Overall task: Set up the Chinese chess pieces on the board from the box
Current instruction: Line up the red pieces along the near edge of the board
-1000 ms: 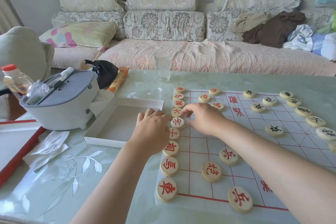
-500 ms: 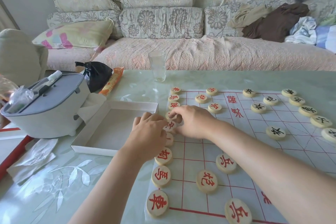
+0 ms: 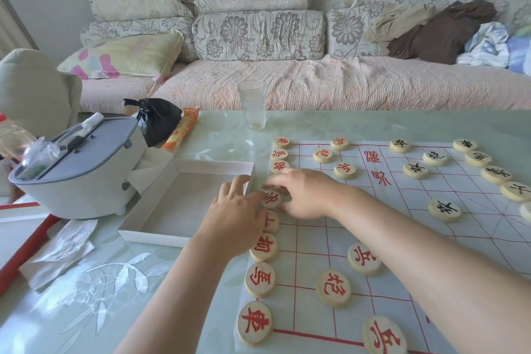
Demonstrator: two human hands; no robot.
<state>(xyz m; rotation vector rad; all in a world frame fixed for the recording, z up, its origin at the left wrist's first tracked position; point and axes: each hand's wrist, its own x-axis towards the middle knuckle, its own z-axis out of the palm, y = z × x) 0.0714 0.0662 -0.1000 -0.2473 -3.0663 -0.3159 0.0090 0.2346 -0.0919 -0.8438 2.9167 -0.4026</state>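
Note:
A white paper chess board (image 3: 402, 227) with red grid lines lies on the table. Round wooden pieces with red characters stand in a column along its left edge, and black-lettered pieces line its right side. My left hand (image 3: 235, 218) and my right hand (image 3: 304, 192) meet at the middle of the red column. Fingertips of both touch one red piece (image 3: 270, 198) there. A neighbouring red piece (image 3: 270, 221) is partly hidden under my left hand. The white box (image 3: 184, 204) lies open beside the board, with no pieces visible in it.
A drinking glass (image 3: 252, 103) stands beyond the board. A grey and white appliance (image 3: 77, 169), a black bag (image 3: 158, 118) and an orange packet (image 3: 181, 132) sit at the left. Crumpled plastic (image 3: 60, 250) lies near the table's front left. A sofa runs behind the table.
My right hand has slid left to the red column and now meets my left hand on one piece. The camera has shifted slightly.

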